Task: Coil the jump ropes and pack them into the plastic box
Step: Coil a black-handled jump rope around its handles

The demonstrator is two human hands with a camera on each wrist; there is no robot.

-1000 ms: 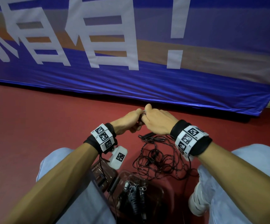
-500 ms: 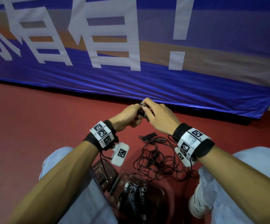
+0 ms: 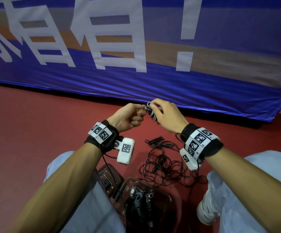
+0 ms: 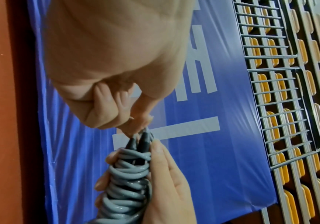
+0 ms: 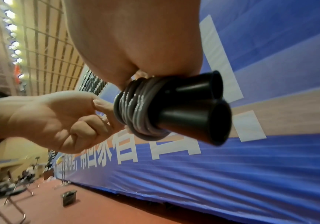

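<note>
At centre frame, the left hand (image 3: 128,117) pinches the cord end of a grey jump rope (image 3: 150,111) wound round its two black handles (image 5: 197,109); the right hand (image 3: 167,115) grips the bundle, its fingers hiding much of it. At the bottom, a clear plastic box (image 3: 168,199) holds coiled ropes, dim and partly cut off. Right of it, a loose black rope (image 3: 166,167) tangles on the floor.

I have both forearms raised ahead, wrists close; my right hand (image 3: 167,115) wraps its load, my left hand (image 3: 128,117) pinches at its top (other fingers curled in)
</note>
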